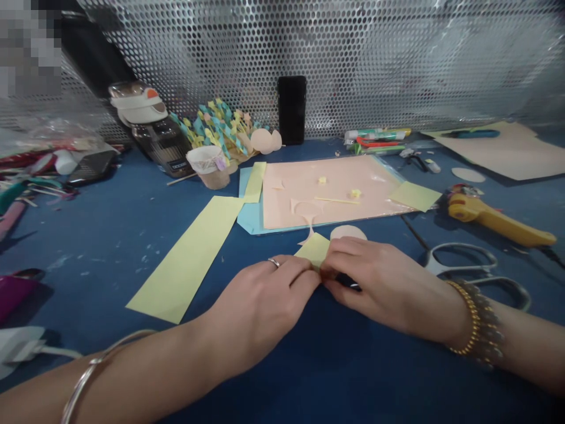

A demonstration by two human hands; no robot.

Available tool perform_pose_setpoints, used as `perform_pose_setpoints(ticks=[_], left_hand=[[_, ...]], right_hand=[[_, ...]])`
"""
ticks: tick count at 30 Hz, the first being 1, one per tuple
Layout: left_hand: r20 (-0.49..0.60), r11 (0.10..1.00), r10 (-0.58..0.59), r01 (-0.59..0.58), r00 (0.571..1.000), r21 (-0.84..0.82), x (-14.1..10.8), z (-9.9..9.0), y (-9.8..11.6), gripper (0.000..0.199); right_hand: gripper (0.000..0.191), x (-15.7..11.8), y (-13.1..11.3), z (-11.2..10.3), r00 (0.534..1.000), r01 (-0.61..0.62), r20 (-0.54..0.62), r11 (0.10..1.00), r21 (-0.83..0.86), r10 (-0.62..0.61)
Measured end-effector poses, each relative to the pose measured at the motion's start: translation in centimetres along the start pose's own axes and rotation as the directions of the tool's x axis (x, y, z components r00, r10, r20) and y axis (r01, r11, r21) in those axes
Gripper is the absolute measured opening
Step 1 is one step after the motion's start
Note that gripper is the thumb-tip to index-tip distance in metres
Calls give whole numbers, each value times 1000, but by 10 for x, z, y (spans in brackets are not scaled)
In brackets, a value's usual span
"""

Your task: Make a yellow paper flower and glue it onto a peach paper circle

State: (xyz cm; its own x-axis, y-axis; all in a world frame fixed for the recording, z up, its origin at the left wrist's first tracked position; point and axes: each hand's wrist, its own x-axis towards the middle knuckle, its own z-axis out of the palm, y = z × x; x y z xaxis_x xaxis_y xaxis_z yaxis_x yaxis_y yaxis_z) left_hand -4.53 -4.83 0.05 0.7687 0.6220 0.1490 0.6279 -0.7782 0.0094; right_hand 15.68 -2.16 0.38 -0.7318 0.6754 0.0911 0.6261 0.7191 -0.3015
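Note:
A small piece of yellow paper (pixel 314 249) lies under the fingers of both hands on the blue table. My left hand (pixel 269 297) has its fingers closed together on the paper's near edge. Opposite it, my right hand (pixel 375 282) pinches the same edge, thumb and fingertips meeting my left fingertips. Just behind my right hand is a pale pink paper disc (pixel 348 232), partly covered. A long yellow paper strip (pixel 189 253) lies to the left. Beyond the hands are pink paper sheets (pixel 286 176) over blue ones, with two small yellow paper pieces on top.
Grey-handled scissors (pixel 461 257) lie by my right wrist, with a yellow-handled tool (pixel 498 221) behind them. A bottle (pixel 159 135), a paper cup (pixel 209 168), colourful paper stars (pixel 220 129) and an upright phone (pixel 292 110) stand at the back, before a perforated metal panel (pixel 397 65).

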Motion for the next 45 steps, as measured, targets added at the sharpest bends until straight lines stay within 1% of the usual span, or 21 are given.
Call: perform_pose_setpoints(ticks=[4,7,10,13,17,21,26,30,35,41,45], left_hand=[[-28,994,69,-67,997,84,-1,-1,2,30],[-67,987,94,-84,993,135,0,-2,3,31],[-74,983,95,-82,993,165,1,-2,3,33],[-29,983,83,-77,996,168,0,-2,4,34],[30,982,61,-65,998,178,-1,-3,5,34],[73,984,61,-72,995,162,-1,-2,3,34],[40,979,77,-83,996,184,-1,3,2,32],[58,980,84,-92,995,174,-4,4,2,32],[82,979,84,-98,993,177,-3,2,2,32],[40,979,79,-85,996,184,-4,3,2,34],[15,976,97,-98,995,196,-5,6,1,34]], right_hand=[[12,2,1,0,997,-70,20,997,11,70],[12,3,1,-1,996,-91,24,996,19,90],[13,1,3,-3,995,-92,33,996,21,91],[14,-1,6,-6,996,-87,34,996,4,87],[16,-3,14,-7,996,-94,-9,995,-33,94],[15,-4,20,-6,998,-46,-50,999,-20,45],[19,-5,17,-7,997,59,-58,998,5,-58],[18,-4,12,-7,992,119,-52,993,-8,-119],[20,-3,10,-4,988,140,-62,988,-62,-144],[23,-3,9,-3,980,176,-74,976,-132,-187],[25,-4,10,-3,974,205,-66,964,-167,-218]])
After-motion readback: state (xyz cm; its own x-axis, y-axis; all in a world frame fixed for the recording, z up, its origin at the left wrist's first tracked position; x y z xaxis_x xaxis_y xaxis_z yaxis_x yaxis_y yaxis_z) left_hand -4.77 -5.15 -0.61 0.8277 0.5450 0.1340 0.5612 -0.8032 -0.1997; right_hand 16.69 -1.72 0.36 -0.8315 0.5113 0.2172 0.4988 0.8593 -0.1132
